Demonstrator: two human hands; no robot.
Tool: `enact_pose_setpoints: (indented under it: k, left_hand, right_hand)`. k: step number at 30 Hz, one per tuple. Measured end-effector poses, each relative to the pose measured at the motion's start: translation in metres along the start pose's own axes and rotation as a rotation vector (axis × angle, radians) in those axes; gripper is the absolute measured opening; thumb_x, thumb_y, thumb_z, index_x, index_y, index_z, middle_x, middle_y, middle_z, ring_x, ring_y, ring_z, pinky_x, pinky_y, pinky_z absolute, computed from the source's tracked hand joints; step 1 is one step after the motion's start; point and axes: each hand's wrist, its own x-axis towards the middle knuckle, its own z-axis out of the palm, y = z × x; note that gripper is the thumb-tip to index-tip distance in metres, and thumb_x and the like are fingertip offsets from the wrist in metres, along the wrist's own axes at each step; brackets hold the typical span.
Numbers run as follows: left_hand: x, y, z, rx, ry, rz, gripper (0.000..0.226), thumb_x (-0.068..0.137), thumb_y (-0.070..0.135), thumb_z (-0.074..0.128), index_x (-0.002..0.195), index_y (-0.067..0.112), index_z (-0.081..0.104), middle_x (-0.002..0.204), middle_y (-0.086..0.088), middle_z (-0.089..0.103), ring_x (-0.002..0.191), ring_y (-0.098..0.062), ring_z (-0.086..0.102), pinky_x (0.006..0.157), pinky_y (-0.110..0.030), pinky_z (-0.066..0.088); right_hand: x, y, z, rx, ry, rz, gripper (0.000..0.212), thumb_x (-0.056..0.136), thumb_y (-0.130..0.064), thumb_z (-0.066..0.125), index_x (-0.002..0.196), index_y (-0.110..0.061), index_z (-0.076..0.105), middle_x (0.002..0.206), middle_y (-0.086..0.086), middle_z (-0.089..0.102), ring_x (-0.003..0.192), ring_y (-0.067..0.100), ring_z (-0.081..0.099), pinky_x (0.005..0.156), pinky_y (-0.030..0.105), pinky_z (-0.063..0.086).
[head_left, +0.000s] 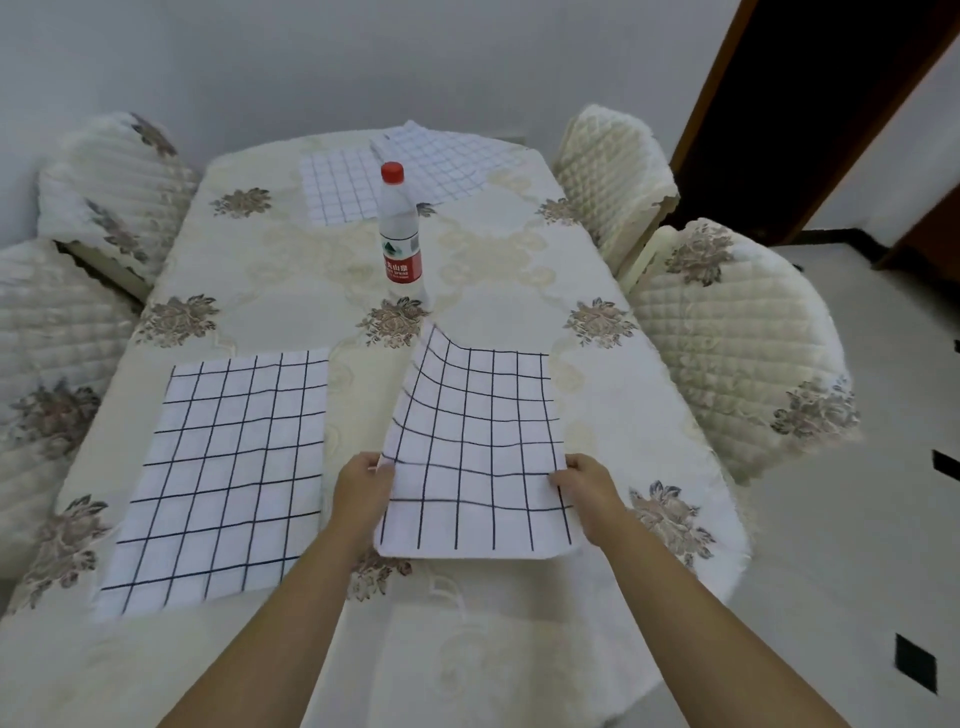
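A white cloth with a dark grid (475, 447) lies near the table's front, right of centre, its far left corner curled upward. My left hand (363, 493) pinches its left edge and my right hand (584, 488) pinches its right edge, thumbs on top. A second, matching grid cloth (223, 478) lies flat to the left, untouched. Two more grid cloths, one (337, 189) flat and one (447, 156) partly overlapping it, lie at the table's far end.
A clear water bottle (399, 234) with a red cap and red label stands upright mid-table, just beyond the held cloth. The table (519, 249) wears a cream floral tablecloth. Quilted chairs (727, 338) flank both sides. A dark doorway is at the upper right.
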Motion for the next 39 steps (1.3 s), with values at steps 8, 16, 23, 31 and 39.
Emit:
enact_pose_setpoints:
  k: [8,16,23,31,39]
  left_hand:
    - [0.008,-0.021,0.045,0.437,-0.111,0.045,0.033,0.095,0.018,0.046,0.064,0.021,0.037,0.068,0.004,0.043,0.074,-0.021,0.044,0.055,-0.026,0.029]
    - [0.009,-0.008,0.068,0.348,-0.139,0.068,0.005,0.094,0.015,0.05,0.099,0.013,0.048,0.073,0.007,0.044,0.08,-0.019,0.048,0.057,-0.025,0.035]
    - [0.006,-0.006,0.083,0.344,-0.126,0.114,0.019,0.095,0.013,0.046,0.112,0.006,0.052,0.072,0.006,0.044,0.075,-0.018,0.046,0.053,-0.018,0.032]
    - [0.003,-0.016,0.081,0.406,-0.07,0.137,0.016,0.097,0.018,0.044,0.108,0.009,0.05,0.068,0.005,0.042,0.059,-0.01,0.04,0.05,-0.024,0.028]
    - [0.0,-0.021,0.078,0.402,-0.045,0.109,0.023,0.095,0.019,0.046,0.116,0.009,0.049,0.071,0.006,0.046,0.07,-0.017,0.047,0.057,-0.027,0.032]
  right_hand:
    - [0.037,0.011,-0.033,-0.261,0.038,-0.028,0.015,0.085,0.001,0.047,0.098,-0.007,0.05,0.086,0.007,0.055,0.063,0.012,0.047,0.051,0.024,0.036]
    - [0.055,0.006,-0.048,-0.358,0.093,-0.122,0.026,0.089,-0.003,0.047,0.114,-0.001,0.049,0.087,0.005,0.052,0.065,0.01,0.045,0.051,0.022,0.033]
    - [0.065,0.004,-0.059,-0.373,0.112,-0.106,0.03,0.089,-0.005,0.046,0.118,-0.005,0.048,0.097,0.006,0.053,0.085,0.023,0.051,0.07,0.03,0.04]
    - [0.065,0.009,-0.061,-0.421,0.074,-0.119,0.028,0.088,-0.005,0.045,0.116,-0.006,0.049,0.087,0.001,0.051,0.072,0.015,0.047,0.058,0.026,0.038]
    - [0.064,0.012,-0.061,-0.386,0.074,-0.123,0.031,0.088,-0.004,0.047,0.119,-0.004,0.049,0.1,0.007,0.054,0.085,0.022,0.05,0.069,0.028,0.039]
